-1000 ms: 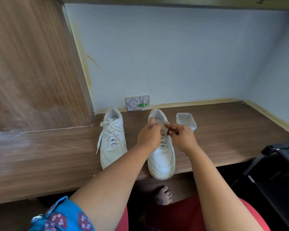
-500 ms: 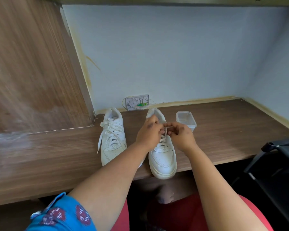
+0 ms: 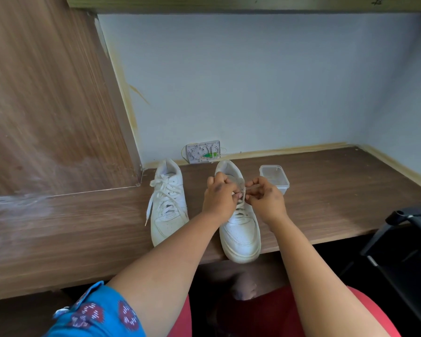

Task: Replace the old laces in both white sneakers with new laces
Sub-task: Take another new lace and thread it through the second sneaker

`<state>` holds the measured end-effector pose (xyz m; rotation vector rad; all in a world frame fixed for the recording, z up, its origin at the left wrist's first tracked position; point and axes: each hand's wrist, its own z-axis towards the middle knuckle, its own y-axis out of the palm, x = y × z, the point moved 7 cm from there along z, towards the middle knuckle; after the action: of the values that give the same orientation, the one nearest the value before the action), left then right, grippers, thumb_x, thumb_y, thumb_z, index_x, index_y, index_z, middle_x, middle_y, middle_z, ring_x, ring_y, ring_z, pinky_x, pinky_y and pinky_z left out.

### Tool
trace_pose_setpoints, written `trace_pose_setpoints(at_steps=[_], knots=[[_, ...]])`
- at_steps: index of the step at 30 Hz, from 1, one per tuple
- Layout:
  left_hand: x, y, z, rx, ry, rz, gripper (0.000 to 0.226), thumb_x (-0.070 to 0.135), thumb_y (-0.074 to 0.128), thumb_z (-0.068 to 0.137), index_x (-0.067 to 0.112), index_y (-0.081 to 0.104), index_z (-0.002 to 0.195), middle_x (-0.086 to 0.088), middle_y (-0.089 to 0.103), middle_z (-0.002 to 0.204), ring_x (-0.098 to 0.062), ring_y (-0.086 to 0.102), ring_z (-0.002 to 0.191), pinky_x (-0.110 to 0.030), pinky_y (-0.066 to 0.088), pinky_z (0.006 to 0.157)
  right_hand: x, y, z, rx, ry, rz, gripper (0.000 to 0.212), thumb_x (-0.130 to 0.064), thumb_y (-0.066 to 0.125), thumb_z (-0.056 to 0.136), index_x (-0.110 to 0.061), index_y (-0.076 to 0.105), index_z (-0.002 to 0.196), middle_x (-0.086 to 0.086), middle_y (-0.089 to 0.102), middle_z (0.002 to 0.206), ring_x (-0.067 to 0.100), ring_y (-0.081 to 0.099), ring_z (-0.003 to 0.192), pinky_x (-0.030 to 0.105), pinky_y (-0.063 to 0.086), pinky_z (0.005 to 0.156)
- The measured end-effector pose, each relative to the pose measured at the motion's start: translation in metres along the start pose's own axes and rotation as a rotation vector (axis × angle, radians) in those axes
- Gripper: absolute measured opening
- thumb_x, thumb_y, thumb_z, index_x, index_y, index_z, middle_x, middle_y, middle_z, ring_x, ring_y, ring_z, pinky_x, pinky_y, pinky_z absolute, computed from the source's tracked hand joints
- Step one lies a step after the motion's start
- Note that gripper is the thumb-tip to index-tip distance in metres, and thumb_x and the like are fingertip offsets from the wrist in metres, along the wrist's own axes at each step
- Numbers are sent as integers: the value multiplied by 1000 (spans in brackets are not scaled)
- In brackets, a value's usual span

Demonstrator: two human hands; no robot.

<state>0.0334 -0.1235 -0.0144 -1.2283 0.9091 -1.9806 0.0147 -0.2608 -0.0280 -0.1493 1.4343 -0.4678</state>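
Two white sneakers stand side by side on the wooden desk (image 3: 326, 203), toes toward me. The left sneaker (image 3: 168, 203) is laced, with a loose lace end trailing down its left side. Over the tongue of the right sneaker (image 3: 240, 229), my left hand (image 3: 219, 198) and my right hand (image 3: 265, 198) meet. Both pinch the white lace (image 3: 241, 193) of that shoe between curled fingers, near its upper eyelets. The hands hide most of the lacing there.
A small clear plastic container (image 3: 275, 178) sits just right of the right sneaker. A white wall box (image 3: 203, 152) with wires is behind the shoes. A wooden panel (image 3: 46, 105) rises at left. A black chair (image 3: 408, 239) stands at the right edge.
The hands have stayed on the right sneaker's lace, working slightly lower and closer together. The view has shifted a little. The shoes have not moved.
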Motion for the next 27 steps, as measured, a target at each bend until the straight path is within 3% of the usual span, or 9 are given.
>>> trace_pose_setpoints(at_steps=[4, 7, 9, 11, 13, 16, 19, 23, 27], knots=[[19, -11, 1, 59, 284, 212, 7, 10, 67, 82, 12, 72, 86, -4, 54, 104, -28, 46, 98, -40, 45, 74, 2, 2, -1, 0, 12, 40, 23, 9, 59, 83, -11, 63, 93, 7, 70, 86, 21, 68, 82, 12, 53, 66], [25, -6, 0, -27, 288, 301, 23, 11, 57, 89, 18, 70, 107, 0, 55, 103, -24, 44, 103, -34, 37, 77, 3, 2, 3, -15, 0, -12, 18, -7, 59, 90, -23, 58, 97, 3, 70, 85, 21, 69, 84, 35, 59, 79], [23, -7, 1, -73, 248, 278, 30, 13, 54, 93, 24, 67, 117, 3, 57, 102, -23, 43, 105, -31, 31, 76, -1, 3, 4, -29, -52, -82, 16, -16, 60, 91, -27, 57, 103, -2, 70, 80, 17, 69, 80, 42, 57, 81], [22, -9, 1, -118, 215, 261, 31, 15, 53, 94, 28, 67, 119, 5, 61, 106, -22, 42, 109, -32, 31, 79, -5, 4, 4, 3, -88, -130, 22, -15, 62, 90, -23, 57, 110, -1, 69, 75, 16, 68, 76, 36, 58, 76], [21, -12, 0, -150, 195, 246, 32, 14, 53, 93, 29, 67, 117, 3, 62, 110, -24, 44, 110, -33, 36, 85, -11, 2, 1, 53, -127, -183, 23, -12, 63, 88, -16, 56, 110, -1, 65, 68, 11, 64, 67, 13, 49, 62], [18, -16, -2, -126, 126, 208, 29, 14, 54, 90, 26, 65, 114, -8, 54, 110, -30, 53, 98, -35, 43, 87, -19, 1, -1, 85, -184, -213, 25, -4, 59, 87, -13, 50, 108, -3, 57, 59, 8, 55, 55, 8, 40, 50], [16, -17, -3, -92, 96, 200, 22, 12, 53, 90, 17, 59, 110, -11, 55, 106, -32, 58, 92, -37, 48, 82, -13, 2, 1, 83, -157, -197, 29, 2, 51, 87, -12, 42, 109, 3, 57, 58, 21, 60, 57, 16, 43, 49], [21, -17, -4, -112, 94, 200, 21, 6, 51, 90, 13, 63, 106, -15, 47, 110, -34, 58, 89, -35, 51, 77, -2, 2, 3, 69, -59, -139, 29, 0, 51, 91, -18, 36, 107, 7, 58, 63, 31, 69, 71, 44, 57, 67], [23, -15, -6, -105, 90, 196, 21, 4, 50, 90, 11, 63, 104, -14, 44, 110, -34, 58, 86, -35, 52, 75, 2, 2, 5, 72, -33, -124, 29, -2, 53, 92, -18, 34, 104, 5, 56, 63, 32, 68, 72, 51, 56, 72]])
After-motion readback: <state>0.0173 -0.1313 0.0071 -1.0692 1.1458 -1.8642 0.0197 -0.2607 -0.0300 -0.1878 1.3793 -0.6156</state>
